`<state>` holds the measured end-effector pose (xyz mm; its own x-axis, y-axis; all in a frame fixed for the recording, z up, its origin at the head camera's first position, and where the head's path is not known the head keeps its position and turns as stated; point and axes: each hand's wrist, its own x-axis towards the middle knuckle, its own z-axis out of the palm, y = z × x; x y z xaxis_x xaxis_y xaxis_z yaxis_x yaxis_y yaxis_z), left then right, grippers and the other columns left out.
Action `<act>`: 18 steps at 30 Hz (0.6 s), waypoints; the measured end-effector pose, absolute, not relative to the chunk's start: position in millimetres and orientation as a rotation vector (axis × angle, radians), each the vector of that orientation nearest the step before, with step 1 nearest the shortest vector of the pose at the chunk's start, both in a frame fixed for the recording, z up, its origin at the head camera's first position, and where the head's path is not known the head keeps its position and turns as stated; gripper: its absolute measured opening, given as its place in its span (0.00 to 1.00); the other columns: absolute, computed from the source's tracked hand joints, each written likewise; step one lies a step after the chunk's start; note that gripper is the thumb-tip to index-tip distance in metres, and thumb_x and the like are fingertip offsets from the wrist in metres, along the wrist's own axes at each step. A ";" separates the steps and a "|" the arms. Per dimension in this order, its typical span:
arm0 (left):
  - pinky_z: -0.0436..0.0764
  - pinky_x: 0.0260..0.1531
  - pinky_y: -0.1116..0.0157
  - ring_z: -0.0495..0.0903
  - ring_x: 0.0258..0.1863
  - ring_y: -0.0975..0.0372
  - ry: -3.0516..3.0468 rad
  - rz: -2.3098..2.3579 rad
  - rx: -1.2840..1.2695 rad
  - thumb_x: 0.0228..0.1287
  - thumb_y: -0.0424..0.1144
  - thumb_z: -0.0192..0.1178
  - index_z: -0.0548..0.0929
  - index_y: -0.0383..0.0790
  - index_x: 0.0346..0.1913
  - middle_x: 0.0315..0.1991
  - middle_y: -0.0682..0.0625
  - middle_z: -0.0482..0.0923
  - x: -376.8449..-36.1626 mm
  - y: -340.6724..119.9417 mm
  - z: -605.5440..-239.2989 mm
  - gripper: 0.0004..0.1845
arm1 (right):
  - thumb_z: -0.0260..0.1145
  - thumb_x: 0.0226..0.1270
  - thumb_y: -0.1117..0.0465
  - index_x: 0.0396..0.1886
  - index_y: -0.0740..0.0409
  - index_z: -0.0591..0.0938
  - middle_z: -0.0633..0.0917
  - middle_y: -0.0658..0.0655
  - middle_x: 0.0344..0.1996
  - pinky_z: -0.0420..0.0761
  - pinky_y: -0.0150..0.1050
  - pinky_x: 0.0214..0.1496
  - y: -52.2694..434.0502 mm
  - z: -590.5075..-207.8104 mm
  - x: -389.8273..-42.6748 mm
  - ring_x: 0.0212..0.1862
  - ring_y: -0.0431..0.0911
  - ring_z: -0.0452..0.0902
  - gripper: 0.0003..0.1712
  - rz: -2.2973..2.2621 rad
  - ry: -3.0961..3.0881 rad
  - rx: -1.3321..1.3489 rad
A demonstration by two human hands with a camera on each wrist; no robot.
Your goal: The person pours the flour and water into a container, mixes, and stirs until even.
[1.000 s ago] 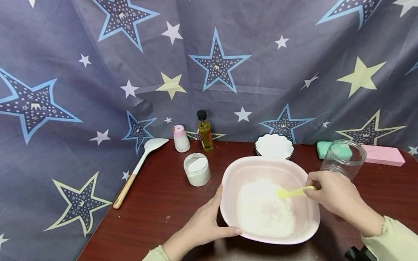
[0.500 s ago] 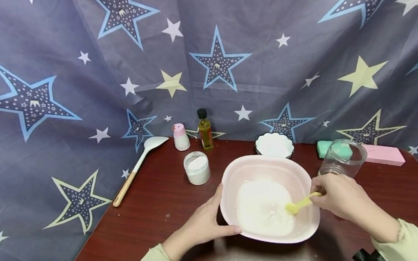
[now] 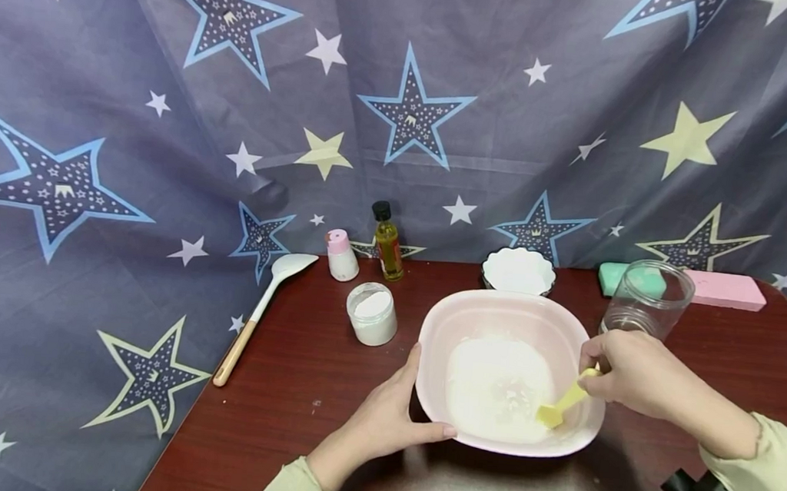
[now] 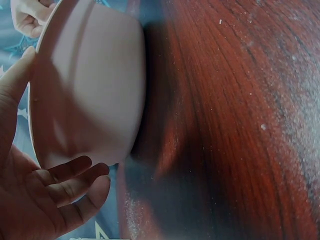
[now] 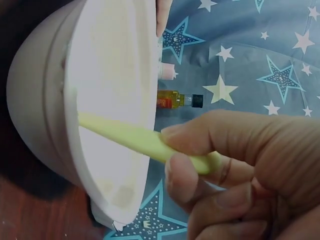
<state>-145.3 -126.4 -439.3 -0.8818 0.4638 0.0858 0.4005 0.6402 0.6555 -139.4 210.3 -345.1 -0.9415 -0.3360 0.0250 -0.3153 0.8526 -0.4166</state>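
Observation:
A pale pink bowl (image 3: 506, 318) stands on the dark red table, holding a white, milky mixture (image 3: 496, 388) with a few lumps. My left hand (image 3: 383, 418) holds its near left corner, the thumb on the near rim and the fingers along the left side; the left wrist view shows these fingers bent beside the bowl wall (image 4: 107, 75). Over the bowl's right rim, my right hand (image 3: 643, 377) pinches the handle of a small yellow spatula (image 5: 130, 137) between thumb and fingers. The spatula's blade tilts down to the mixture's right edge.
A clear jar (image 3: 653, 297) stands just behind my right hand, before green (image 3: 609, 278) and pink (image 3: 726, 291) blocks. Behind the bowl sits a white scalloped dish (image 3: 519, 271). Leftward are a jar of white powder (image 3: 372, 317), a pink-capped shaker (image 3: 342, 257), an oil bottle (image 3: 388, 245) and a ladle (image 3: 259, 316).
My right hand has drawn the yellow spatula from the middle right of the mixture toward the bowl's near right side. The left hand and the bowl stay in place.

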 end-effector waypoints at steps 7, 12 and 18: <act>0.67 0.64 0.53 0.60 0.70 0.58 2.763 1.065 0.732 0.46 0.69 0.69 0.42 0.41 0.79 0.76 0.47 0.52 -145.5 -126.7 -438.2 0.66 | 0.75 0.49 0.61 0.17 0.41 0.79 0.69 0.40 0.12 0.64 0.31 0.22 205.6 -355.9 -139.4 0.20 0.34 0.63 0.14 -0.760 2.916 -0.601; 0.67 0.64 0.52 0.60 0.71 0.58 2.753 1.069 0.733 0.46 0.69 0.69 0.42 0.42 0.79 0.76 0.47 0.51 -145.3 -126.8 -437.9 0.66 | 0.74 0.51 0.61 0.18 0.42 0.78 0.68 0.38 0.11 0.65 0.31 0.21 196.3 -368.5 -141.4 0.19 0.33 0.64 0.13 -0.869 2.900 -0.637; 0.66 0.64 0.52 0.59 0.71 0.58 2.750 1.065 0.726 0.46 0.69 0.69 0.42 0.42 0.79 0.76 0.47 0.51 -145.2 -127.3 -438.9 0.66 | 0.75 0.51 0.62 0.18 0.41 0.79 0.68 0.37 0.11 0.63 0.31 0.22 180.3 -381.7 -145.7 0.19 0.32 0.62 0.14 -0.953 2.956 -0.696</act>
